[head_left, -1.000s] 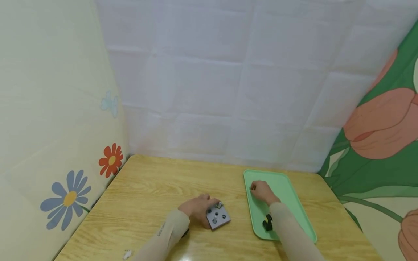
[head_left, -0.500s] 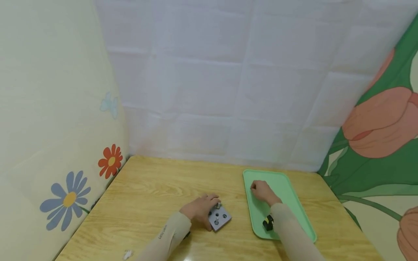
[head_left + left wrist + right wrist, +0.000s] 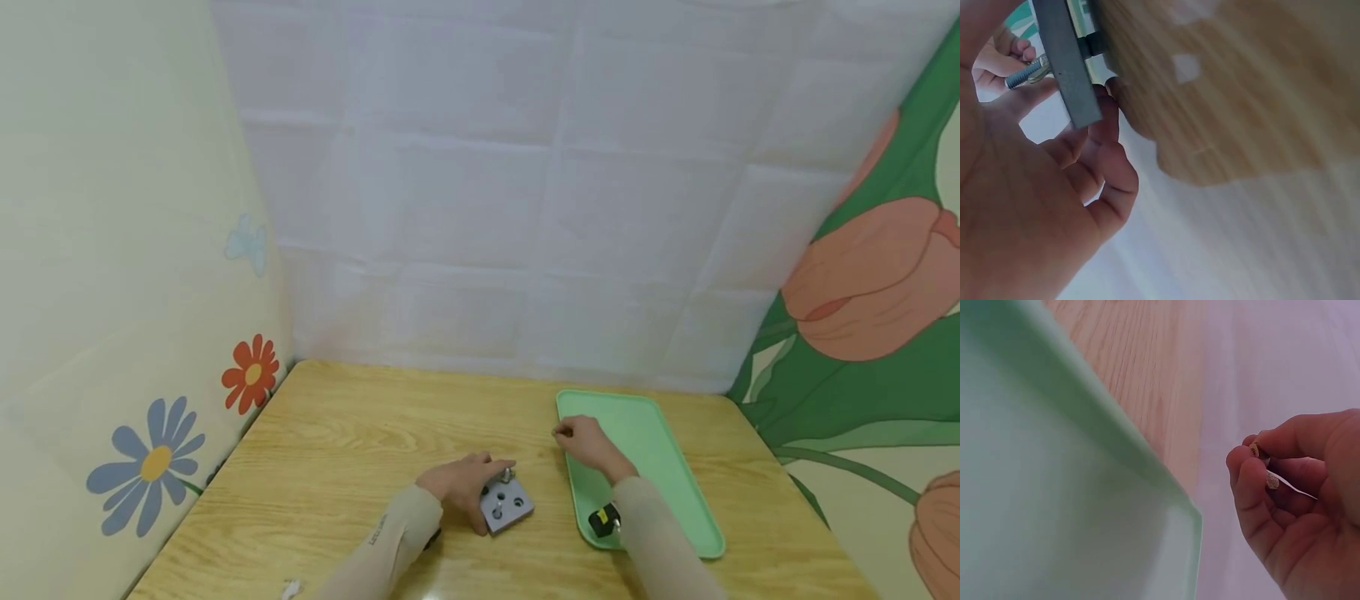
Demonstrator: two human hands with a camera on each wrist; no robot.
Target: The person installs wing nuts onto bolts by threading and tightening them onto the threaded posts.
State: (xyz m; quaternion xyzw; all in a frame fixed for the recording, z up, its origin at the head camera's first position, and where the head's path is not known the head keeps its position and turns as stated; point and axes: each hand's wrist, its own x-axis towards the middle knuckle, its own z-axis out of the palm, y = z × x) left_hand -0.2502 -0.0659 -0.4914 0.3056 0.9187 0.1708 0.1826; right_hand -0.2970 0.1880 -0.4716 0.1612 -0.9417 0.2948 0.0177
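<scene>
The left hand (image 3: 461, 486) is clamped on the edge of a grey metal plate (image 3: 510, 516) at its four o'clock; a threaded bolt (image 3: 1021, 74) stands out from the plate's face. At two o'clock from the plate, the right hand (image 3: 590, 444) pinches a small brass-coloured piece (image 3: 1255, 450) at the ten o'clock rim of a green tray (image 3: 647, 437). Beneath is a wood-grain table (image 3: 375, 417).

Sm. lettering (image 3: 378, 530) on L sleeve (image 3: 408, 518), illegible.
</scene>
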